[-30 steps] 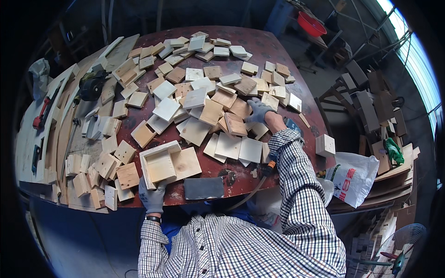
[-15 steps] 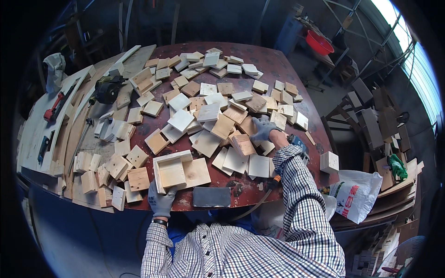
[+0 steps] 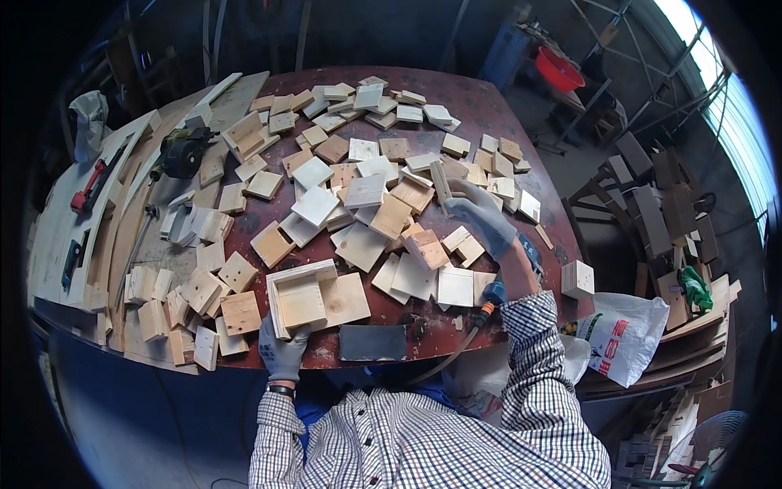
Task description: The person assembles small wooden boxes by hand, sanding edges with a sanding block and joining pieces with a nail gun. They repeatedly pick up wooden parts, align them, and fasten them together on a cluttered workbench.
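- So the right hand (image 3: pixel 482 218) has come up off the pile since half a second ago, and a small wooden board (image 3: pixel 441 189) has come up with it, now standing nearly on edge.
- Left hand (image 3: pixel 283 346) has hardly budged, same spot by the bench's near edge.
- Writing: big red printed characters on the white bag (image 3: pixel 643 330) off the near right corner of the bench (image 3: pixel 489 110). There's small dark print on the left glove too, too tiny to make out.
- Right hand's grip: fingers and thumb closed in on the board from its right side, hand partly curled. It's over the right half of the bench, right beside the heap of wooden blocks (image 3: pixel 391 218).
- Left hand's grip: curled round the near left corner of a corner-shaped wooden assembly (image 3: pixel 300 300), thumb on its front. Can't tell if the bench takes any of the weight.
- That assembly sits left of the middle of the near edge, well apart from the right hand's board.
- Just right of it, along the near edge: a flat dark grey pad (image 3: pixel 372 342).
- Blue tool (image 3: pixel 528 251) toward the right edge, partly hidden by the right forearm.
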Demonstrator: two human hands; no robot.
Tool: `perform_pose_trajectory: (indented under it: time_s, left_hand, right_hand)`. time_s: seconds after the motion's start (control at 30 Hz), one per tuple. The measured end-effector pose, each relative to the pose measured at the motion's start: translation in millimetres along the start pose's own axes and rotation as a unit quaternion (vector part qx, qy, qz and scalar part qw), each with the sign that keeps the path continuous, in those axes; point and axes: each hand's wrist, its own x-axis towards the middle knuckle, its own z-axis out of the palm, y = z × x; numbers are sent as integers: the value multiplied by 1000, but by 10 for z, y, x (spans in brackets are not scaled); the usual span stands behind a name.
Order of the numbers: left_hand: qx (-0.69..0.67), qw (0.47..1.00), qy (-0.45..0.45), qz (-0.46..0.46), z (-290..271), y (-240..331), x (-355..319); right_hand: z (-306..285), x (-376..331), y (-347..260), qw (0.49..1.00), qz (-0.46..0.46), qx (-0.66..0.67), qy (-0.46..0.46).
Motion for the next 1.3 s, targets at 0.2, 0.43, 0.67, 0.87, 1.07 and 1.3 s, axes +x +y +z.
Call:
perform_pose_trajectory:
  time_s: [0.2,0.43,0.67,0.87,1.07,1.3]
  left_hand:
    - [-5,1000,-13,-8,-3,-54,-10]
    - [30,999,-21,3,-3,-67,-5]
    - [46,998,11,29,-43,25,40]
    - [45,999,-9,18,28,-63,15]
    - [20,1000,-13,17,8,-40,18]
    - [29,999,-11,16,1,20,42]
  right_hand:
    - [702,-698,-256,741,-59,598,-299]
    - [1292,-774,-354,954,7,261,-150]
    - [2458,-1037,-15,914,-179,-363,34]
    - [3069,-826,348,890,-207,-396,92]
    - [3004,-830,387,914,-167,-367,49]
    - [2932,-784,327,910,-158,-382,14]
